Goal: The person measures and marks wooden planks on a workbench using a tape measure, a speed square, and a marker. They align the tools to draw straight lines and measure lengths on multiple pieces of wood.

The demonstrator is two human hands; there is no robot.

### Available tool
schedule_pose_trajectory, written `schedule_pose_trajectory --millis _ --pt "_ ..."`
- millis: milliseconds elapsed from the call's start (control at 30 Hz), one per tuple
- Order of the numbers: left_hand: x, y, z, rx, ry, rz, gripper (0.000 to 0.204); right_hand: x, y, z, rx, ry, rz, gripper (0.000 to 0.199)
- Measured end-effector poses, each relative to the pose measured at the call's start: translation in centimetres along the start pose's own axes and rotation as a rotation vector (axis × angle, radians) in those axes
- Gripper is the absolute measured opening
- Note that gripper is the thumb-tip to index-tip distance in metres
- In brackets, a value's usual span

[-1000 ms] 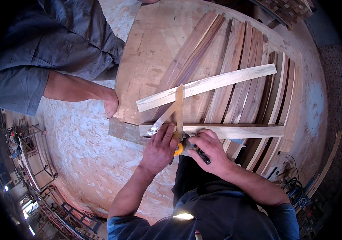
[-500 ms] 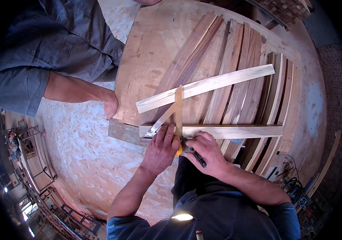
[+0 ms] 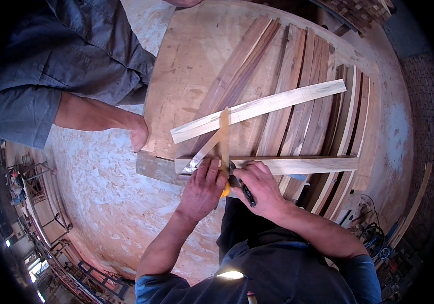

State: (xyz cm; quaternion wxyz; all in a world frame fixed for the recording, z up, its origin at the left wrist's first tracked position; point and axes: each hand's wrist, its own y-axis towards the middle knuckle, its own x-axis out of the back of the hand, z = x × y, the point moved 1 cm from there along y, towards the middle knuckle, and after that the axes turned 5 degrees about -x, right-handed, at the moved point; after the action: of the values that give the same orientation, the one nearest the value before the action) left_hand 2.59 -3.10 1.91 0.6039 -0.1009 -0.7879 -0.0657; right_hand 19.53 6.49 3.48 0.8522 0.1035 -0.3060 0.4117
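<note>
A metal triangle square [image 3: 224, 139] with a yellow part lies across a pale wooden strip [image 3: 298, 165] at the near side of the table. My left hand [image 3: 204, 187] is closed over the near end of the square, fingers pressing down by the strip. Just right of it, my right hand [image 3: 261, 187] grips a slim black-handled tool [image 3: 248, 194] whose tip is near the square's edge; its exact kind is unclear. The square's far tip overlaps a second pale strip [image 3: 278, 105] lying at a slant.
Several brown wooden boards [image 3: 295, 91] lie side by side on the plywood table [image 3: 176, 76]. A person in grey clothes stands at the left, one hand [image 3: 139, 134] at the table's edge. Cables and tools [image 3: 374, 238] lie at the lower right.
My right hand has moved slightly up and left along the square, with the black-handled tool turned more upright. My left hand stays on the square.
</note>
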Motion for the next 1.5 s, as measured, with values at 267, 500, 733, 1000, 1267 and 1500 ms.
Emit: schedule_pose_trajectory --millis 267,500,733,1000,1267,1500 --pt "-0.1 -0.2 0.1 0.015 -0.034 -0.019 0.025 -0.3 -2.6 0.6 0.033 0.027 0.089 0.038" --pt "-0.8 -0.6 -0.5 0.079 -0.090 -0.013 0.023 5.5 -5.7 -0.1 -0.081 0.193 -0.001 0.035" --pt "-2.1 5.7 -9.1 0.031 -0.173 0.023 0.021 11.1 -11.3 -3.7 -0.182 0.164 -0.306 0.029" --pt "-3.6 11.3 -14.8 -0.094 -0.200 -0.109 0.020 12.8 -16.3 -6.5 -0.437 0.257 -0.521 0.018" --pt "-4.6 14.2 -16.3 -0.158 -0.103 -0.087 0.019 14.5 -16.8 -7.8 -0.396 0.247 -0.550 0.022" --pt "-4.5 14.8 -17.0 -0.164 -0.071 -0.070 0.020 14.8 -15.5 -9.5 -0.284 0.189 -0.515 0.021"
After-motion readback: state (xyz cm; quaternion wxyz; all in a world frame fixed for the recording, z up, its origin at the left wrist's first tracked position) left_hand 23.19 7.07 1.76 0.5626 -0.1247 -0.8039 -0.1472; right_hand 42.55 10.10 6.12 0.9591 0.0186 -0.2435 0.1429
